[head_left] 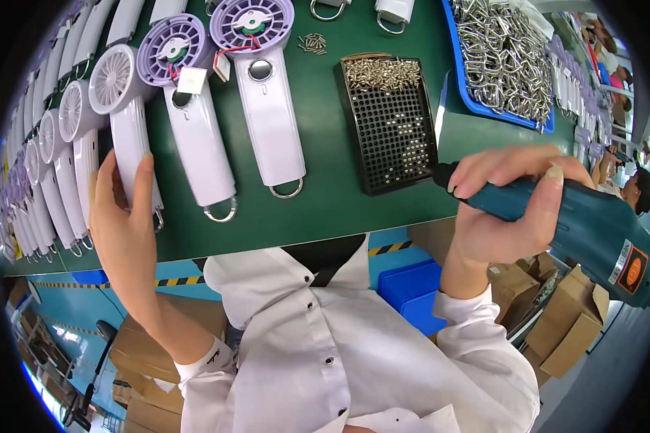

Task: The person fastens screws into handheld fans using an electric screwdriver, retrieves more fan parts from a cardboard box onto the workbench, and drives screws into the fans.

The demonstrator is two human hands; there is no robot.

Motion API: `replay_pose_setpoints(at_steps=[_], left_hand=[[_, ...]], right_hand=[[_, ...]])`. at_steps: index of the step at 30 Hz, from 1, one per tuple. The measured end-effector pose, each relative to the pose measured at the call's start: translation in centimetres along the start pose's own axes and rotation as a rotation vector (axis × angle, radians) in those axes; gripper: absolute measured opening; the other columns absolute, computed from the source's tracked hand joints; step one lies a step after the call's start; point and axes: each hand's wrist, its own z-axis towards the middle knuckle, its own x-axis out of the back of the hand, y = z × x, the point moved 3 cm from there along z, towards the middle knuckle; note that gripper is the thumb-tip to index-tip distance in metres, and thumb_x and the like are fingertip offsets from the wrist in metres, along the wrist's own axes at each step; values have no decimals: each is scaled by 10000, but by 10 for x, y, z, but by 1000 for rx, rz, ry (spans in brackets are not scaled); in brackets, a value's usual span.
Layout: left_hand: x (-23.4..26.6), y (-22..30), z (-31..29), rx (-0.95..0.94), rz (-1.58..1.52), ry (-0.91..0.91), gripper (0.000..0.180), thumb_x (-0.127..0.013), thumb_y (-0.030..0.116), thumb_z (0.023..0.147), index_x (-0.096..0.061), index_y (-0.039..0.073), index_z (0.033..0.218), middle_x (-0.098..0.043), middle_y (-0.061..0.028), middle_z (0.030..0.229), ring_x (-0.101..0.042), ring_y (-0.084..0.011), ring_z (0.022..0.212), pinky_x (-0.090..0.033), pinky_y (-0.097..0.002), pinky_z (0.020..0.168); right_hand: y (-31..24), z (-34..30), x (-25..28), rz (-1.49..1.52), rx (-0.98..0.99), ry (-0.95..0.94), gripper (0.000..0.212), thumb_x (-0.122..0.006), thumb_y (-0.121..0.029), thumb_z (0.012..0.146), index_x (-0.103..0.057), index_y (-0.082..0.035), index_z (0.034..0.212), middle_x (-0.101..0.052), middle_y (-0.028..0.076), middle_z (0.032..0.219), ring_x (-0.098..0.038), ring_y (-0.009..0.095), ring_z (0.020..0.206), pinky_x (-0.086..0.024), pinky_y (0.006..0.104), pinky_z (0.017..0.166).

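Observation:
At the left of the green table my left hand [126,216] straddles the handle of a white handheld fan [131,133], thumb on one side and fingers on the other. My right hand [516,198] is wrapped round a teal electric screwdriver [592,224], whose dark nose points left, over the table's front edge. Just left of that nose lies a black screw tray [365,137], with loose screws heaped at its far end and some standing in its holes. Two fans with opened purple heads, one nearer my left hand [198,151] and another to its right [267,119], lie between.
A blue bin [477,105] full of metal rings stands at the back right. Small screws [313,44] lie in a pile near the far middle. Rows of finished-looking fans [58,166] line the left side. Cardboard boxes [567,325] and a blue crate [412,289] sit below the table.

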Motion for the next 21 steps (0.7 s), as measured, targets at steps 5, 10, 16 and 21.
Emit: replay_pose_setpoints(at_steps=[5,10,16,21], left_hand=[[4,-10,-9,44,-241,-92,374,-674,278,902,-586,-19,1112,-598,-48,836,-501,-90,715,-407,-230,612],[1,-17,-14,153,-458,-85,382,-660,251,913,-530,-6,1163,-622,-58,846,-547,-94,670,-424,-219,583],[-5,-18,-30,237,-911,-348,355,-569,204,957,-496,-37,1207,-654,-129,1022,-645,-140,698,-537,-267,614],[-3,-16,-56,278,-1133,-450,405,-521,72,950,-405,-48,1319,-620,-192,1135,-672,-227,901,-571,-340,750]], right_hand=[[4,1,-4,37,1,-9,199,-463,-102,938,-375,15,1073,-540,177,658,-524,236,402,-507,365,377],[3,1,-6,51,8,-14,182,-464,-100,939,-381,17,1051,-542,180,662,-520,233,397,-504,361,371],[1,1,-13,-6,34,-34,148,-463,-94,936,-392,5,1020,-534,174,661,-512,231,386,-501,364,363],[-11,-3,-16,139,-21,-9,244,-343,-263,994,-460,-86,1114,-521,141,740,-499,233,420,-481,405,384]])
